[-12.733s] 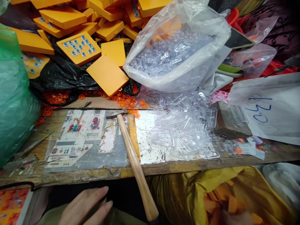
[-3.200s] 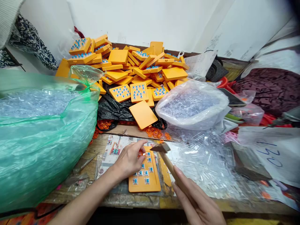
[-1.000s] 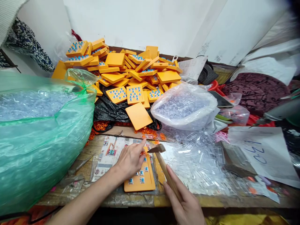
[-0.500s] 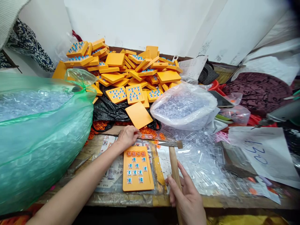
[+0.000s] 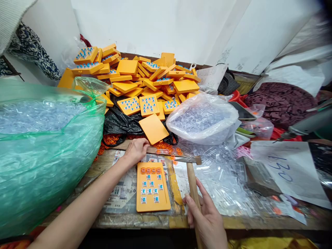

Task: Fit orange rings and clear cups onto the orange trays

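Note:
My right hand (image 5: 207, 218) is closed around the wooden handle of a hammer (image 5: 192, 180), whose narrow metal head points left over the bench. My left hand (image 5: 137, 150) is above the work surface, just beyond a flat yellow-orange plastic case (image 5: 153, 202). Its fingers are bent together near the loose orange rings; whatever is between the fingertips is hidden. The case lies flat and apart from both hands. A row of orange translucent rings (image 5: 150, 170) sits across its top, with several blue-centred clear switches (image 5: 149, 191) below.
Behind is a heap of similar yellow cases (image 5: 129, 67), with a blank one (image 5: 153, 129) nearest. A green bag (image 5: 52, 166) of clear parts bulges at left. A white bag (image 5: 202, 117) and loose clear pieces (image 5: 223, 180) lie right, beside a marked paper (image 5: 290, 169).
My left hand has shifted slightly left, away from the orange rings. The hammer in my right hand and the case in front have hardly moved.

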{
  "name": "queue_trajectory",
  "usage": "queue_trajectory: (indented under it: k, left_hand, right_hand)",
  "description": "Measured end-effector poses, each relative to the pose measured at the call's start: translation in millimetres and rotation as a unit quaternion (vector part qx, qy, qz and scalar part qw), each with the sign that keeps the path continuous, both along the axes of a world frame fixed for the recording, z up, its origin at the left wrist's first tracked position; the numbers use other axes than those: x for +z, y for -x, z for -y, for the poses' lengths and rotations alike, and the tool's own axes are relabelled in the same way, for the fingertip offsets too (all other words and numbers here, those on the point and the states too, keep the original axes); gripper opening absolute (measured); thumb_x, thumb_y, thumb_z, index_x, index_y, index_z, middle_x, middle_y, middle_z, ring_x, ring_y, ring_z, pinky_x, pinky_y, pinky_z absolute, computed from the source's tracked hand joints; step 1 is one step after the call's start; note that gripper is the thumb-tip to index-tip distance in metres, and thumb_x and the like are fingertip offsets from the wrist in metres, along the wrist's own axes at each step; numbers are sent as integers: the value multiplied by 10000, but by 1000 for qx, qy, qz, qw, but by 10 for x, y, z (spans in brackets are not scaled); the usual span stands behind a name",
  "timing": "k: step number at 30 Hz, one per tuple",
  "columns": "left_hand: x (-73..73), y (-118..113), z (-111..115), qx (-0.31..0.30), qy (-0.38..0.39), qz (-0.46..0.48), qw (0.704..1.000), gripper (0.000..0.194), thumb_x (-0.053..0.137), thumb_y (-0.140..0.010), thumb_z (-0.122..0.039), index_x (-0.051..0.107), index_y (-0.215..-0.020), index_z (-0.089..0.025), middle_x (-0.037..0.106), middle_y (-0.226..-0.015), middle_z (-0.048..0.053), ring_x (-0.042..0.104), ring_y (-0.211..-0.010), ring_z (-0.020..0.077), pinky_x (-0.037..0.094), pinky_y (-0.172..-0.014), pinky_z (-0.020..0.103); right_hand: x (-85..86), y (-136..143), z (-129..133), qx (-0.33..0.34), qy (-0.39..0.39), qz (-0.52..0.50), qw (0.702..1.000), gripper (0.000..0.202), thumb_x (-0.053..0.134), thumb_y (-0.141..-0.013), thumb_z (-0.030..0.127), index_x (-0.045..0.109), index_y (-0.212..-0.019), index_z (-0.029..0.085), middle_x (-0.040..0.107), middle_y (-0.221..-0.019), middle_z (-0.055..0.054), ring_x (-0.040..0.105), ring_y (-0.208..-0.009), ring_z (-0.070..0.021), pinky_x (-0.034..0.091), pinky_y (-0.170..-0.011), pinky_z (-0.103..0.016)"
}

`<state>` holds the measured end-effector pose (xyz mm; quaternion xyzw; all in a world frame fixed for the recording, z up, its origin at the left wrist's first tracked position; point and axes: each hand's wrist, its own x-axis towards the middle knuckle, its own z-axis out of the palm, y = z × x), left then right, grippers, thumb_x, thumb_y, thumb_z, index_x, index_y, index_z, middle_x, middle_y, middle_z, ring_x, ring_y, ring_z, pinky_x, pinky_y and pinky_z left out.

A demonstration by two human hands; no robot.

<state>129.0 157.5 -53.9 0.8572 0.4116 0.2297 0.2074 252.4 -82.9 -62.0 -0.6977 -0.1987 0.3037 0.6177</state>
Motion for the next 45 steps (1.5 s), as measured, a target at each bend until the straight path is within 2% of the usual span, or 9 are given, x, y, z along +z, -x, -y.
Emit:
queue_trajectory:
  k: [7, 13, 18, 26, 29, 35, 38, 41, 45]
  left_hand:
    - [-6, 181, -106, -3, -9, -13, 1000, 212, 515, -817, -119, 717, -761, -152, 630, -803, 68, 612, -781, 190, 492, -759, 305]
    - [89, 173, 585, -81, -17, 56, 995, 366, 552, -848, -151, 603, -1211, -150, 680, -1019, 77, 602, -966, 194, 492, -892, 322]
    - [17, 79, 1033, -127, -26, 67, 989, 499, 595, -810, -113, 515, -1301, -84, 683, -875, 90, 602, -854, 237, 530, -796, 388]
    - [-119, 72, 1052, -97, -72, 124, 985, 610, 606, -813, -94, 437, -1388, -204, 680, -860, 55, 634, -815, 217, 555, -750, 358]
    - [-138, 71, 1056, -91, -45, 152, 983, 596, 622, -796, -81, 468, -1364, -177, 677, -849, 52, 633, -815, 210, 559, -762, 353]
    - [-122, 73, 1096, -69, 35, 174, 982, 640, 658, -736, -31, 510, -1335, -202, 683, -835, 27, 639, -834, 190, 556, -817, 337]
    - [-59, 111, 1015, -71, 32, 179, 981, 517, 693, -759, -129, 577, -1261, -175, 697, -864, 44, 648, -834, 189, 558, -806, 326]
    - [5, 153, 692, -9, -32, 135, 990, 226, 594, -861, -209, 683, -1062, -155, 714, -963, 78, 645, -921, 198, 533, -869, 329]
    - [-22, 128, 67, 75, -70, 54, 993, 236, 488, -865, -89, 700, -956, -136, 692, -1063, 112, 615, -1004, 231, 486, -944, 382]
  right_hand:
    - [75, 18, -15, 1, 2, -6, 1000, 888, 759, -690, 521, 414, -1442, 198, 614, -614, 36, 430, -388, -97, 377, -361, -216]
    - [28, 83, 87, -4, 33, 70, 997, 705, 738, -713, 510, 561, -1343, 248, 728, -917, -33, 464, -397, -88, 417, -367, -231]
    - [-24, 120, 216, 36, 9, 218, 975, 432, 679, -781, 430, 702, -1177, 259, 660, -1258, -31, 664, -1060, -273, 532, -926, -357]
    - [43, -15, 306, 142, 34, 272, 951, 387, 634, -818, 343, 670, -1202, 313, 655, -1249, 4, 629, -1143, -268, 478, -999, -339]
    - [68, -12, 308, 108, 5, 288, 951, 355, 641, -824, 311, 690, -1175, 300, 661, -1240, -9, 645, -1120, -266, 501, -974, -319]
    - [-42, -72, 292, 202, 55, 245, 947, 426, 641, -830, 351, 638, -1253, 301, 636, -1286, -6, 606, -1179, -245, 482, -984, -286]
    - [-80, -40, 239, 98, 37, 161, 981, 473, 685, -788, 433, 673, -1222, 246, 660, -1260, -38, 620, -1153, -268, 513, -952, -318]
    - [-60, 8, 156, 24, 45, 90, 995, 623, 714, -752, 488, 598, -1313, 244, 748, -830, -28, 695, -677, -200, 566, -548, -246]
    - [-7, 20, 67, 6, 34, 19, 999, 812, 743, -717, 516, 456, -1422, 235, 613, -573, 47, 416, -347, -81, 375, -329, -189]
